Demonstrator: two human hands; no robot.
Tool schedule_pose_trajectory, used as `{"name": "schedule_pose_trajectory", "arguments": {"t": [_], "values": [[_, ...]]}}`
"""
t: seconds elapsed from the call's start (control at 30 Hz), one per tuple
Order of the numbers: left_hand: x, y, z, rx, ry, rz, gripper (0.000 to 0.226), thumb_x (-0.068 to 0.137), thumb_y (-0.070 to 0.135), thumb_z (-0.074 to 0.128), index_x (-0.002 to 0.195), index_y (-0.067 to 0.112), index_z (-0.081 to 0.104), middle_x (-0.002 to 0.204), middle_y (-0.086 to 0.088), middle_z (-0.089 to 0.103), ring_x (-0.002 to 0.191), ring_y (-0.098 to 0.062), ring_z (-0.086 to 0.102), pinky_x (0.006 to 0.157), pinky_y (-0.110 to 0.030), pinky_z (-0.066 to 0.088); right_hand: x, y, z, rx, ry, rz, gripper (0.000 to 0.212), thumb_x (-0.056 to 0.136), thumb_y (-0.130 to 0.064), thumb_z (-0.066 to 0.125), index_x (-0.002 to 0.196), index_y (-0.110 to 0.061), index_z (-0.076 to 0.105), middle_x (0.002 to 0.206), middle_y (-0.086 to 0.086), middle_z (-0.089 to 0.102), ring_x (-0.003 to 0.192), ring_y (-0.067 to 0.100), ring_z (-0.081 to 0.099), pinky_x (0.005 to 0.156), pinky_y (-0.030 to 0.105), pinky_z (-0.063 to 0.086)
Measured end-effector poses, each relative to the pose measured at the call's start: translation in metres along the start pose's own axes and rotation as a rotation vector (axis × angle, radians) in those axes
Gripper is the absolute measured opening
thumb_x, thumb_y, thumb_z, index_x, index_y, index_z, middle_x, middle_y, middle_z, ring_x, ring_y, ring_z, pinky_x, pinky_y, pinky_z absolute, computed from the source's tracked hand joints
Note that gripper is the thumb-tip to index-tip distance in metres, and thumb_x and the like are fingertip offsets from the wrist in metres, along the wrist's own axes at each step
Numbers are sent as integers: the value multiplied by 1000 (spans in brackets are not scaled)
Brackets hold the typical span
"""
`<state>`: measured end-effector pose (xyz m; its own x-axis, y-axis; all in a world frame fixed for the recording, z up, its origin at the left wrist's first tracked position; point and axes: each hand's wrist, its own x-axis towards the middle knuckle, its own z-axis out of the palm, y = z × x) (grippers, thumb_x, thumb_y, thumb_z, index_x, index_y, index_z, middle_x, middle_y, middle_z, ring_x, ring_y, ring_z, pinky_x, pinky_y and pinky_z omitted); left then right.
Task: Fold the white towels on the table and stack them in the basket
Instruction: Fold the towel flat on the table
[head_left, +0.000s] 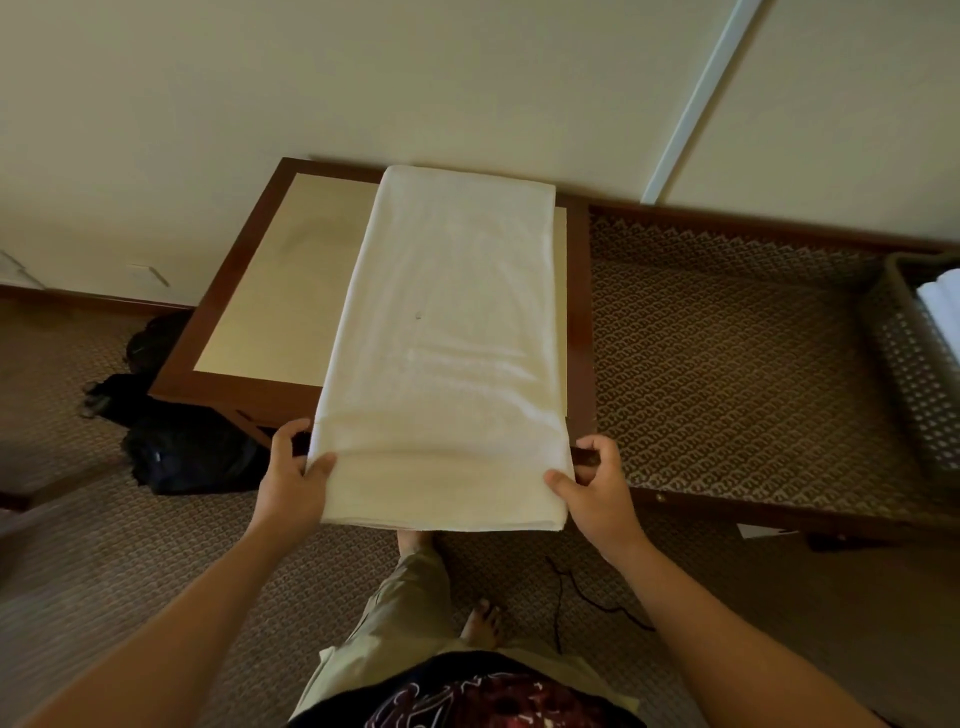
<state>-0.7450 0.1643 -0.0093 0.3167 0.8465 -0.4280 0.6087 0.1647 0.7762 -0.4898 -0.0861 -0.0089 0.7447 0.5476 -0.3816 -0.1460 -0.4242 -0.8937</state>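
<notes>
Our left hand (295, 470) and right hand (592, 480) pinch the towel's (447, 322) near corners over the desk (270, 291), ready to fold toward twelve o'clock; basket (904, 353) waits at three.

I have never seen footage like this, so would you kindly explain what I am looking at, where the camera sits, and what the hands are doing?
No machine here: a person wears one camera on the head, looking down at their own arms. A folded white towel lies lengthwise on a wooden table, its near end hanging over the edge. The left hand and right hand each pinch a near corner. At the far right, a woven basket stands on the carpet and already holds white towels.
</notes>
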Motion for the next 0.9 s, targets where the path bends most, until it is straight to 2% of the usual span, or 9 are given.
{"name": "schedule_pose_trajectory", "arguments": {"t": [0.1,0.2,0.27,0.43,0.53,0.63,0.77,0.83,0.9], "values": [[4,5,-9,68,-65,52,25,107,25,50,122,43,57,106,-4,67,86,-28,65,64,-38,54,0,-8,-2,73,-71,-35,35,94,2,64,118,-23,68,103,1,75,93,18,71,69,24,56],[12,13,-20,-3,-110,-27,35,105,15,46,108,36,74,116,-2,64,98,-31,63,80,-47,59,3,-20,-8,102,-160,-60,56,96,4,57,136,-35,59,114,2,75,104,21,71,82,32,59],[14,20,-29,-30,-167,-71,46,100,2,41,109,31,75,118,-2,63,102,-32,62,83,-51,60,5,-26,-13,90,-217,-88,63,97,5,53,145,-36,49,116,0,75,102,17,72,80,29,58],[11,28,-48,61,-300,73,65,89,-24,47,117,31,69,119,-2,67,103,-22,66,66,-32,62,14,-36,-19,62,-293,96,57,92,15,40,127,-18,71,86,3,68,79,16,62,67,25,54],[10,32,-51,14,-290,128,51,90,-17,62,112,28,71,118,-3,70,107,-22,68,68,-27,63,16,-37,-23,-12,-394,-5,60,85,25,57,121,-22,70,115,0,75,110,14,70,86,27,59],[7,41,-49,11,-262,193,48,83,-15,72,102,29,72,110,-3,71,102,-26,70,64,-24,62,22,-35,-28,-202,-371,-240,45,81,8,80,115,-20,73,114,-9,75,113,10,69,99,33,56],[5,55,-45,195,-87,419,41,89,1,72,99,40,66,109,18,64,99,-8,65,84,-27,57,36,-35,-25,-498,-29,-675,12,86,-42,74,98,-41,74,105,-22,54,97,21,60,80,51,53],[13,59,-45,198,-6,396,36,96,16,67,124,38,62,125,12,60,111,-14,59,94,-37,49,43,-44,-21,-644,117,-748,26,88,-58,63,107,-41,68,133,-13,53,129,26,51,103,48,36],[20,65,-41,81,0,336,34,100,22,62,130,37,60,117,8,67,103,-11,62,87,-34,50,45,-59,-16,-633,65,-748,36,93,-53,56,122,-35,66,154,-11,46,151,11,29,116,41,16]]}}
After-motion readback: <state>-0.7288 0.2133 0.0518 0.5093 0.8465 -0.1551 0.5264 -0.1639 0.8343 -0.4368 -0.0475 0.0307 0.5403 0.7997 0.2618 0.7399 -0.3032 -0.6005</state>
